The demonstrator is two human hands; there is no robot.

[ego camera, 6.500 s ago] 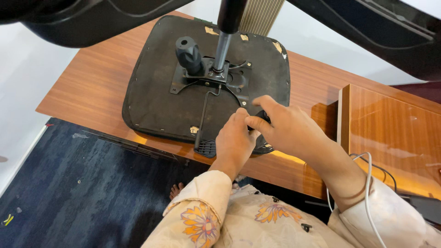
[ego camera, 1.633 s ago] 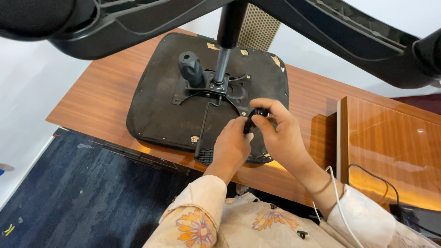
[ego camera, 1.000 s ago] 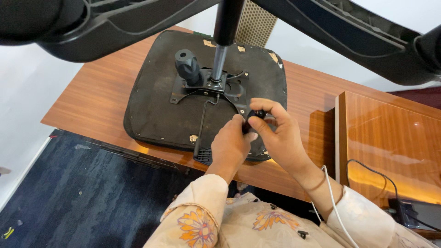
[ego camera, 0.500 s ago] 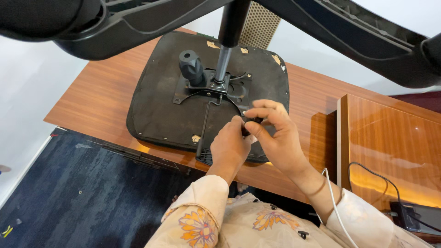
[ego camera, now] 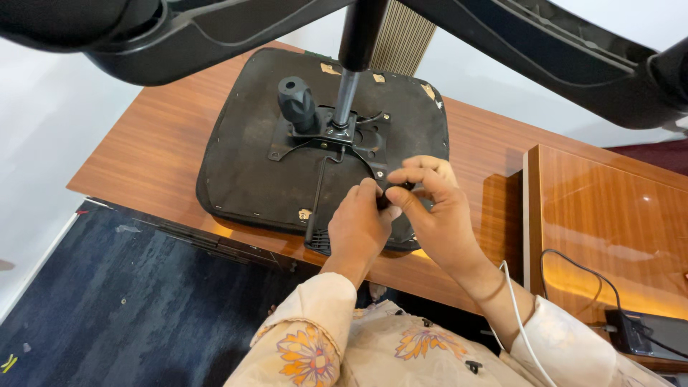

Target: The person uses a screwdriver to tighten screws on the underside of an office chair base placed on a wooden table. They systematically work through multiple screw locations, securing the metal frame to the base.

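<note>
the head view looks down on an upturned office chair seat (ego camera: 258, 165), black and square with rounded corners, lying flat on a reddish brown wooden desk (ego camera: 154, 136). its near edge reaches the desk's near edge. a black metal mechanism plate (ego camera: 337, 140) is fixed at the middle of the seat's underside, and a grey gas column (ego camera: 346, 97) rises from it toward the camera. just left of the column stands a stubby black knob (ego camera: 295, 100). the chair's black base arms (ego camera: 545, 54) spread across the top of the picture, very close to the lens and blurred.

the left hand (ego camera: 358, 229) rests on the near right part of the seat, fingers curled, its fingertips meeting those of the other hand. the right hand (ego camera: 433, 215) sits just beside it, thumb and forefinger pinched together over a small dark part (ego camera: 385, 203) at the right side of the plate. both hands are closed about that part; how much of it each one holds cannot be told, since the fingers cover most of it. a thin black lever rod (ego camera: 319, 193) runs from the plate down toward the seat's near edge, just left of the left hand.

the sleeves (ego camera: 315, 337) are pale with orange flowers. a white cable (ego camera: 519, 322) crosses the right forearm. to the right stands a raised wooden side panel (ego camera: 609, 222), with a black cable (ego camera: 580, 269) and a small black box (ego camera: 631, 331) at its foot. below the desk lies dark blue carpet (ego camera: 122, 308).
</note>
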